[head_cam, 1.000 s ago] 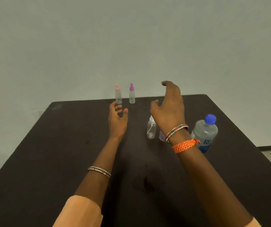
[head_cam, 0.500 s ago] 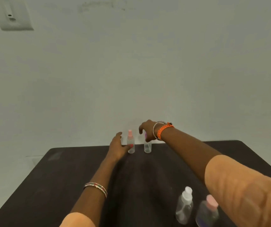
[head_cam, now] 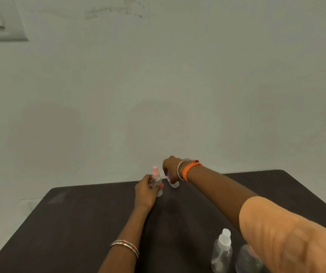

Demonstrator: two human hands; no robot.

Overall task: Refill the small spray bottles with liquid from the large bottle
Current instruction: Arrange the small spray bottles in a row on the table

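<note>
A pale switch plate (head_cam: 6,20) sat on the grey wall (head_cam: 177,85) at eleven o'clock of the view. Below it the dark table (head_cam: 69,223) ran from a rounded far-left corner at about nine o'clock; its left half was bare dark surface out to the edge, and the far edge met the wall just behind the two hands.

The left hand (head_cam: 145,192), at the centre of the tabletop toward twelve o'clock, had its fingers curled round a small clear spray bottle with a pink cap (head_cam: 156,179), thumb on the near side; the bottle stood upright and looked lifted or at table level, I could not tell which. Just at its three o'clock, the right hand (head_cam: 171,166) came down from above with fingers closed over the purple-capped spray bottle (head_cam: 173,181), whose clear base stood by the table's far edge; an orange braided wristband (head_cam: 190,171) and a bangle circled that wrist.

At five o'clock, near the front edge, a clear white-capped spray bottle (head_cam: 222,251) stood upright, with another clear bottle (head_cam: 248,259) just beside it, half hidden by the peach sleeve (head_cam: 296,237).
</note>
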